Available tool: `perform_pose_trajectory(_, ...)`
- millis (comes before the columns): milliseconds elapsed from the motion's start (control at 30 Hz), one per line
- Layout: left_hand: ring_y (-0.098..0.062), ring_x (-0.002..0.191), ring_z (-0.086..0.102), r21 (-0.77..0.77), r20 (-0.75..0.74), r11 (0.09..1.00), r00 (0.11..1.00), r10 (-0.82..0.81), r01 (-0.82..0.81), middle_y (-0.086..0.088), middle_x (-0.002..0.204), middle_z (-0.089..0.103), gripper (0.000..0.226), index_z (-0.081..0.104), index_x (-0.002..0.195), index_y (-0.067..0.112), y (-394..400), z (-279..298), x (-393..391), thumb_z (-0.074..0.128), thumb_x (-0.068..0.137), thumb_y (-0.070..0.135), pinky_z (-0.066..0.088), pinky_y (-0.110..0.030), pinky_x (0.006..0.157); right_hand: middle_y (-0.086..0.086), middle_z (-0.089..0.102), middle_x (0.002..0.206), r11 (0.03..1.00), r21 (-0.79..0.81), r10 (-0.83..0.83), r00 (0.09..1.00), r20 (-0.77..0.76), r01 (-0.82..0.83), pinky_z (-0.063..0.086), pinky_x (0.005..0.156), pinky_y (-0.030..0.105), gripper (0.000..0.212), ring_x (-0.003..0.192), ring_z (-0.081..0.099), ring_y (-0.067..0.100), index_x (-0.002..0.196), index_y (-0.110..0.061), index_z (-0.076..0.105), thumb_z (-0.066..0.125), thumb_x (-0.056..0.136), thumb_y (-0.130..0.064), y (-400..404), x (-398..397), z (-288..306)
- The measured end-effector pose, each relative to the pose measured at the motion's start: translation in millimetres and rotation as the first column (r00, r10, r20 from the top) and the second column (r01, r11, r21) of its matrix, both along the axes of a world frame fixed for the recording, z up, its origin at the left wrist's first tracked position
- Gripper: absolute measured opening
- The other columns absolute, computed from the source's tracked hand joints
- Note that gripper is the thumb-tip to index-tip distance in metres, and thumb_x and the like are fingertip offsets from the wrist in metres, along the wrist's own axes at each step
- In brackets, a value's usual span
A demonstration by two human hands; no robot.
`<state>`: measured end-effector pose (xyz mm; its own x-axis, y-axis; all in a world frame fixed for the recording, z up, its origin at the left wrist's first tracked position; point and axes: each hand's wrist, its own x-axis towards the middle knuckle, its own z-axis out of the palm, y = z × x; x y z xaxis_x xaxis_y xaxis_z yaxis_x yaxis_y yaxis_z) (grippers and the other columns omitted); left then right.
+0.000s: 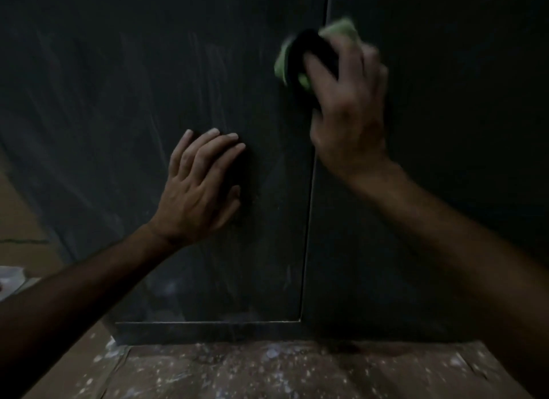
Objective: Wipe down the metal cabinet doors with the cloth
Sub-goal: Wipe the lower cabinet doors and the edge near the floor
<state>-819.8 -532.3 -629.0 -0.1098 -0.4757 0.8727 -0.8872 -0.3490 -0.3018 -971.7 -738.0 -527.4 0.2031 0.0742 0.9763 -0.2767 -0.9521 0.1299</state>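
Dim head view of two dark metal doors, left door and right door, meeting at a vertical seam. The left hand lies flat on the left door beside the seam, fingers straight and slightly apart. The right hand, motion-blurred, holds a green cloth against the doors at the seam, high in the frame; its fingers curl round the cloth, though blur hides their exact placement. A dark patch at the cloth's centre cannot be identified. Pale streaks on the left door are faint. The right door is almost lost in shadow. Below, a speckled floor; a whitish object is cut off at the left edge.
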Motion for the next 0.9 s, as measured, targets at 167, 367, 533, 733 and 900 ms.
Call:
perform_pose_trajectory(167, -0.04, 0.149, 0.037, -0.014, -0.014, 0.999, 0.999, 0.049, -0.049, -0.021, 0.155, 0.046, 0.063, 0.05, 0.151, 0.0, 3.4, 2.5, -0.5, 0.064, 0.096, 0.029, 0.022, -0.062, 0.126, 0.02, 0.064, 0.132, 0.98, -0.132, 0.122, 0.971, -0.207, -0.151, 0.048, 0.097, 0.046, 0.031, 0.114, 0.061, 0.04, 0.126, -0.01, 0.071, 0.055, 0.098, -0.008, 10.1, 4.6, -68.2)
perform_pose_trajectory(367, -0.04, 0.152, 0.031, 0.027, 0.006, 0.997, 0.997, 0.071, -0.072, -0.021, 0.159, 0.038, 0.068, 0.044, 0.154, 0.001, 8.5, 5.0, 0.4, 0.063, 0.097, 0.032, 0.02, -0.061, 0.127, 0.009, 0.071, 0.124, 0.897, -0.312, 0.012, 0.724, -0.69, -0.312, 0.041, 0.098, 0.039, 0.032, 0.108, 0.07, 0.028, 0.112, -0.021, 0.078, 0.052, 0.092, -0.021, 3.7, -28.9, -159.9)
perform_pose_trajectory(533, -0.039, 0.151, 0.033, 0.02, 0.02, 0.999, 0.999, 0.037, -0.037, -0.021, 0.158, 0.041, 0.061, 0.046, 0.153, 0.001, 12.1, 2.4, 6.8, 0.058, 0.099, 0.029, 0.023, -0.06, 0.127, 0.023, 0.064, 0.129, 0.974, -0.128, 0.164, 0.969, -0.187, -0.189, 0.046, 0.093, 0.045, 0.034, 0.116, 0.057, 0.04, 0.122, -0.007, 0.071, 0.058, 0.091, -0.003, 14.8, 12.0, -13.0)
perform_pose_trajectory(733, -0.039, 0.149, 0.037, -0.011, 0.0, 1.0, 1.0, 0.023, -0.023, -0.02, 0.154, 0.046, 0.053, 0.053, 0.148, 0.001, 18.2, -4.2, 14.9, 0.052, 0.102, 0.026, 0.022, -0.058, 0.127, 0.019, 0.061, 0.136, 0.986, -0.076, 0.138, 0.986, -0.096, -0.145, 0.039, 0.098, 0.045, 0.044, 0.123, 0.041, 0.032, 0.126, -0.011, 0.069, 0.059, 0.083, -0.006, 34.6, 33.6, -4.7)
perform_pose_trajectory(900, -0.039, 0.147, 0.04, -0.022, -0.027, 1.0, 1.0, 0.008, -0.009, -0.024, 0.149, 0.052, 0.048, 0.057, 0.143, 0.0, 25.7, -1.8, 9.5, 0.056, 0.101, 0.022, 0.027, -0.059, 0.125, 0.01, 0.069, 0.128, 0.905, -0.307, 0.032, 0.766, -0.642, -0.294, 0.052, 0.094, 0.04, 0.028, 0.112, 0.068, 0.03, 0.116, -0.019, 0.077, 0.064, 0.091, -0.02, 29.9, -13.3, -132.1)
